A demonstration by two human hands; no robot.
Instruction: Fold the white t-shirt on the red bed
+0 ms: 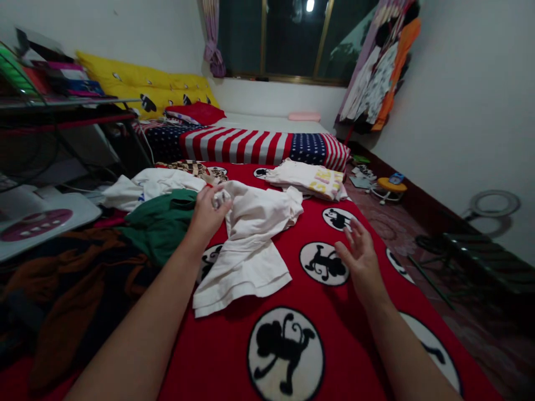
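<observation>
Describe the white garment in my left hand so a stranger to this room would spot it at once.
Start at the red cover with its black monkey figures. Near its middle, the white garment lies creased, one end in the left hand. The folded white pile beyond it shows yellow lettering; this one shows none.

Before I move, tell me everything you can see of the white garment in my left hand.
The white garment looks like soft, plain woven or knit cloth. It lies loosely crumpled on the red monkey-patterned blanket, with its upper left bunched in your left hand, where a small dark mark shows. A wide, hemmed end spreads toward you. It sits right of the green cloth; your right hand is off it. I can't tell its exact type.
</observation>
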